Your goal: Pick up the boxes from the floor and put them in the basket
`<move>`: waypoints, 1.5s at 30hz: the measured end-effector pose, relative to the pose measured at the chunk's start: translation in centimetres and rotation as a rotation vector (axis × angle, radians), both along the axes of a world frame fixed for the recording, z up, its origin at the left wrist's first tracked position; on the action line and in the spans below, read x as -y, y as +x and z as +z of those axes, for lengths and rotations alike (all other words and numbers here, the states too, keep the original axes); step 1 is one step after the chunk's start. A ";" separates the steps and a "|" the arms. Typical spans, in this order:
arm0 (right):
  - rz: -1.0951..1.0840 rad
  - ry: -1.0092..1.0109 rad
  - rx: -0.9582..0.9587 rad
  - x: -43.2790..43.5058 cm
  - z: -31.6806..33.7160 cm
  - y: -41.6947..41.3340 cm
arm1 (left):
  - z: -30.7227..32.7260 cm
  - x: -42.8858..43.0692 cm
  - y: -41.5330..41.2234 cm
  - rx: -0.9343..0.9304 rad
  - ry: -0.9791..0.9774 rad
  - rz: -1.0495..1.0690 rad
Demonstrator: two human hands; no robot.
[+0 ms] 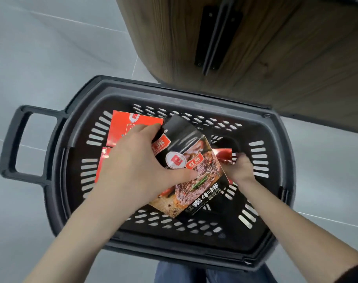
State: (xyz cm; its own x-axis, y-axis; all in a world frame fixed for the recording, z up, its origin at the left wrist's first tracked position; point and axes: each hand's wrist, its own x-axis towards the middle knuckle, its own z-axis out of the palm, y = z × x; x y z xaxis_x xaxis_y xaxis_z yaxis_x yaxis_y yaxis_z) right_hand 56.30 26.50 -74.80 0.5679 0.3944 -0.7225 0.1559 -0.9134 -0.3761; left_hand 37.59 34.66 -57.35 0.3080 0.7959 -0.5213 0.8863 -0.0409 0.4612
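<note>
A dark grey slotted basket (280, 139) stands on the floor below me. Inside it, my left hand (137, 162) grips a black box with a steak picture (196, 166), thumb on its face and fingers over its far edge. The box lies tilted over red boxes (121, 127) at the basket's left side. Deeper in on the right, my right hand (240, 168) is closed on the edge of another red box (223, 155), mostly hidden under the black one.
The basket's long handle (12, 144) sticks out to the left. A wooden cabinet with a black metal bracket (217, 37) stands just behind the basket. Grey tiled floor (51, 58) surrounds it. My blue-trousered knees (174, 272) are at the bottom edge.
</note>
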 end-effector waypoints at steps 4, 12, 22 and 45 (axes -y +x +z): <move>-0.110 0.264 -0.240 -0.5 9.0 2.5 | 1.3 1.5 2.0 -0.101 0.091 -0.233; 0.808 0.268 -0.320 0.9 23.8 4.4 | 3.8 3.1 5.9 -0.103 0.242 -0.669; 1.091 0.212 0.113 1.9 23.9 3.1 | 4.8 4.6 8.2 0.032 0.405 -0.803; -0.309 0.279 0.356 4.1 9.1 -3.0 | -10.7 9.0 -6.0 0.021 0.254 -0.449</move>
State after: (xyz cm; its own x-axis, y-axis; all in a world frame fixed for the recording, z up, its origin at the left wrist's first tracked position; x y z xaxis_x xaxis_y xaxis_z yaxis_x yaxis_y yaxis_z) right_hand 53.30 22.37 -65.69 0.8780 0.3195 -0.3565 0.0580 -0.8102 -0.5833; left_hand 31.57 25.62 -68.08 0.6566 0.6834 -0.3190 0.7464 -0.5282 0.4047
